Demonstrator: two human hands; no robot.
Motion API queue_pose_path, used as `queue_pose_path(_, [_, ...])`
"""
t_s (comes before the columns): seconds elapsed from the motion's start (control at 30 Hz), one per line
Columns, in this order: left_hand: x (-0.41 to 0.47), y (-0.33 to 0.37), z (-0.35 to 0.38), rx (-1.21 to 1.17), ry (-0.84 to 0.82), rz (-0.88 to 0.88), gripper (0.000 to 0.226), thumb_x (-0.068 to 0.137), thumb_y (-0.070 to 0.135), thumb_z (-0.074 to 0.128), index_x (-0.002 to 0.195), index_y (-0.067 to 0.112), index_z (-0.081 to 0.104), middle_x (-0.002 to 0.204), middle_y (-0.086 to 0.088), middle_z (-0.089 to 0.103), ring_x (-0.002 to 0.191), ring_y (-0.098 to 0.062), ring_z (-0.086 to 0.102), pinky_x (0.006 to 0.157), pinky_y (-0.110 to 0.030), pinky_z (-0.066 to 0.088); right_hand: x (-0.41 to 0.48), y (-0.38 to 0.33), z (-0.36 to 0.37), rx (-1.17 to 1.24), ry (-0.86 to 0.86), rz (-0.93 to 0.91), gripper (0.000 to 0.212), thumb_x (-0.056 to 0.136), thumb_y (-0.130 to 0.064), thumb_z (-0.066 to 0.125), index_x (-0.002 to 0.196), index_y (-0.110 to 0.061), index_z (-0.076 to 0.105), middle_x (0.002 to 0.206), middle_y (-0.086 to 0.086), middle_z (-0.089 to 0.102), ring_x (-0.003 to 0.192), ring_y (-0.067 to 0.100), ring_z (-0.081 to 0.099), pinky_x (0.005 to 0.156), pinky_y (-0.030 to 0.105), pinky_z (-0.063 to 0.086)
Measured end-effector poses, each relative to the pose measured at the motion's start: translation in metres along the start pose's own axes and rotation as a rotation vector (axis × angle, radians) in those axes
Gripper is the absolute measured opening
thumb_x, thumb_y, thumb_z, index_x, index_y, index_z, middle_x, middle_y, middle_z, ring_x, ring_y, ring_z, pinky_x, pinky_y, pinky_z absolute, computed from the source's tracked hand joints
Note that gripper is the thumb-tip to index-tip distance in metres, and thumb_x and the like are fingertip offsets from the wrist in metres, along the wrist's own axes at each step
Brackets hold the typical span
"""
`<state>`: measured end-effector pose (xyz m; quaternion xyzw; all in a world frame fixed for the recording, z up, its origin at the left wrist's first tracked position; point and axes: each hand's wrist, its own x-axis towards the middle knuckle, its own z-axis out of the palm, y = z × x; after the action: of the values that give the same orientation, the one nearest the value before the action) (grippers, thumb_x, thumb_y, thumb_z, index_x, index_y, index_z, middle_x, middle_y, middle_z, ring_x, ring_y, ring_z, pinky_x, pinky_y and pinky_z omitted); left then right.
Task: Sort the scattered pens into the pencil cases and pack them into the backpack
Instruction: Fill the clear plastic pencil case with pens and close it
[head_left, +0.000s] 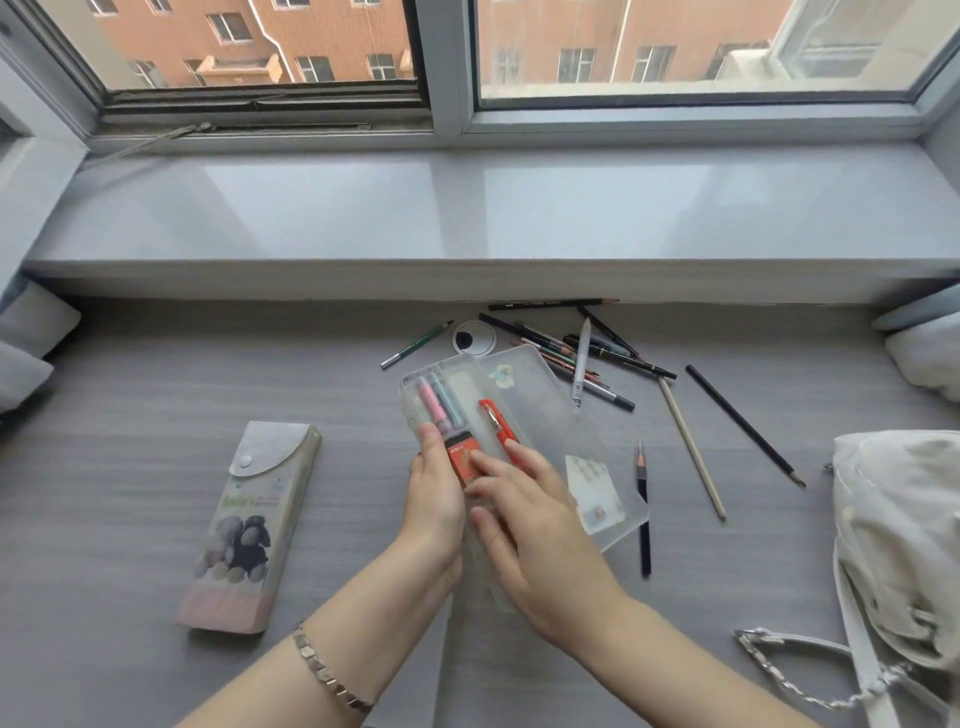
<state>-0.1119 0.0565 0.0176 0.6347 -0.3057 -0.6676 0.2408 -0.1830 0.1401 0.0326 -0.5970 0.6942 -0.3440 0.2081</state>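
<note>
A clear plastic pencil case (524, 387) lies open at the desk's middle, lid flipped to the right. Inside it are pink and teal pens (435, 402), an orange pen (496, 421) and an orange box (462, 457). My left hand (435, 493) grips the case's left edge. My right hand (524, 512) rests with straight fingers on the orange box and the case's near end. A pile of loose pens and pencils (576, 351) lies behind the case. A closed fabric pencil case (254, 525) with a snap flap lies to the left. The cream backpack (904, 551) sits at the right edge.
More single pencils lie right of the clear case: a black one (644, 514), a wooden one (691, 449) and a long black one (743, 423). A green pencil (415, 345) and a round cable grommet (474, 339) are behind. A grey windowsill (467, 208) runs along the back.
</note>
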Motion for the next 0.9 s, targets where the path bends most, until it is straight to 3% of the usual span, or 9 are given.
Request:
queue_pose_path(0.07, [-0.001, 0.002, 0.000, 0.021, 0.004, 0.003, 0.089, 0.062, 0.082, 0.031, 0.112, 0.015, 0.062, 0.107, -0.009, 0.070, 0.100, -0.026, 0.066, 0.096, -0.048, 0.048, -0.003, 0.008, 0.002, -0.126, 0.018, -0.072, 0.025, 0.088, -0.029, 0.042, 0.094, -0.019, 0.064, 0.129, 0.002, 0.056, 0.126, 0.021, 0.034, 0.101, 0.043, 0.042])
queue_pose_path(0.17, [-0.002, 0.003, 0.001, 0.073, 0.017, 0.041, 0.074, 0.081, 0.073, 0.025, 0.110, 0.017, 0.063, 0.106, -0.009, 0.069, 0.100, -0.026, 0.065, 0.097, -0.049, 0.047, -0.003, 0.018, -0.001, -0.189, 0.032, -0.145, 0.024, 0.088, -0.025, 0.046, 0.093, -0.018, 0.068, 0.132, 0.007, 0.054, 0.123, 0.025, 0.040, 0.097, 0.040, 0.046])
queue_pose_path(0.27, [0.000, 0.004, 0.003, 0.108, 0.023, 0.042, 0.077, 0.079, 0.075, 0.022, 0.118, 0.018, 0.057, 0.112, -0.007, 0.066, 0.106, -0.026, 0.062, 0.099, -0.049, 0.045, 0.001, 0.027, -0.007, -0.224, 0.000, -0.187, 0.023, 0.084, -0.028, 0.051, 0.089, -0.020, 0.071, 0.129, 0.007, 0.056, 0.119, 0.024, 0.043, 0.090, 0.039, 0.050])
queue_pose_path(0.37, [0.007, 0.004, 0.004, 0.179, 0.014, 0.058, 0.091, 0.064, 0.084, 0.021, 0.122, 0.021, 0.054, 0.118, -0.005, 0.063, 0.111, -0.026, 0.058, 0.102, -0.048, 0.042, 0.021, 0.030, -0.026, -0.078, -0.088, -0.215, 0.024, 0.078, -0.029, 0.053, 0.085, -0.018, 0.074, 0.117, 0.006, 0.064, 0.110, 0.020, 0.050, 0.088, 0.034, 0.050])
queue_pose_path(0.43, [0.012, 0.005, 0.004, 0.261, -0.003, 0.088, 0.081, 0.075, 0.078, 0.020, 0.117, 0.021, 0.057, 0.114, -0.005, 0.065, 0.107, -0.024, 0.060, 0.101, -0.046, 0.042, 0.049, 0.036, -0.045, 0.000, -0.019, -0.198, 0.024, 0.078, -0.023, 0.054, 0.085, -0.011, 0.074, 0.101, 0.008, 0.069, 0.096, 0.018, 0.061, 0.086, 0.031, 0.049])
queue_pose_path(0.5, [0.016, 0.006, 0.004, 0.328, -0.030, 0.097, 0.077, 0.077, 0.076, 0.020, 0.111, 0.019, 0.061, 0.106, -0.005, 0.067, 0.101, -0.023, 0.062, 0.100, -0.045, 0.043, 0.085, 0.054, -0.063, -0.022, 0.118, -0.050, 0.019, 0.080, -0.012, 0.056, 0.087, -0.006, 0.073, 0.091, 0.009, 0.071, 0.086, 0.019, 0.064, 0.083, 0.033, 0.049])
queue_pose_path(0.63, [0.024, 0.001, 0.002, 0.391, -0.084, 0.073, 0.066, 0.087, 0.066, 0.022, 0.110, 0.020, 0.064, 0.106, -0.005, 0.069, 0.104, -0.024, 0.062, 0.103, -0.045, 0.042, 0.143, 0.121, -0.079, -0.290, 0.078, 0.442, 0.032, 0.087, -0.004, 0.044, 0.112, -0.009, 0.063, 0.116, 0.012, 0.064, 0.109, 0.030, 0.057, 0.091, 0.035, 0.045])
queue_pose_path(0.77, [0.032, -0.010, 0.003, 0.447, -0.107, 0.027, 0.065, 0.091, 0.060, 0.023, 0.119, 0.015, 0.061, 0.118, -0.007, 0.065, 0.113, -0.024, 0.058, 0.106, -0.043, 0.039, 0.160, 0.149, -0.064, -0.501, -0.092, 0.595, 0.031, 0.087, 0.003, 0.042, 0.115, -0.004, 0.054, 0.121, 0.019, 0.051, 0.107, 0.038, 0.052, 0.078, 0.034, 0.040])
queue_pose_path(0.9, [0.034, -0.014, 0.003, 0.467, -0.151, 0.037, 0.067, 0.089, 0.064, 0.023, 0.126, 0.020, 0.056, 0.127, -0.003, 0.061, 0.120, -0.021, 0.054, 0.109, -0.042, 0.036, 0.164, 0.155, -0.063, -0.472, -0.133, 0.656, 0.018, 0.089, -0.007, 0.049, 0.105, 0.002, 0.052, 0.117, 0.022, 0.048, 0.103, 0.040, 0.052, 0.076, 0.034, 0.039])
